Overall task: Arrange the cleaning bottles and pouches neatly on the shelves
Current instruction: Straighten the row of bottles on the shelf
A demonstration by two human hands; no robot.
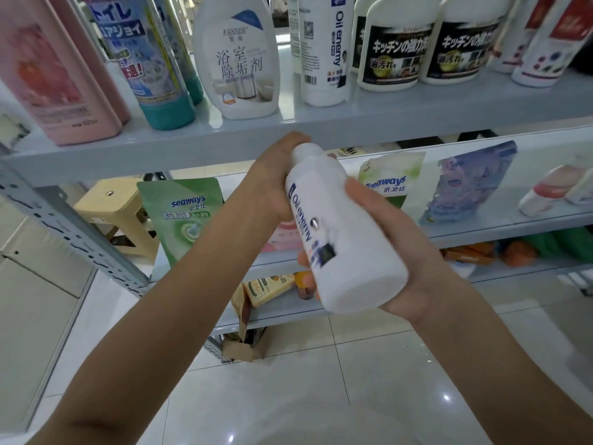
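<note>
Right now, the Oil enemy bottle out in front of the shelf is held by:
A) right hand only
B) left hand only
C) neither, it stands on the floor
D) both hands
D: the left hand grips the neck end of the tilted Oil enemy bottle, while the right hand wraps round its lower body near the base.

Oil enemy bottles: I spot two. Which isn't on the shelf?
The tilted Oil enemy bottle, held by the left hand at its top and the right hand round its body. The other Oil enemy bottle stands upright on the top shelf.
</note>
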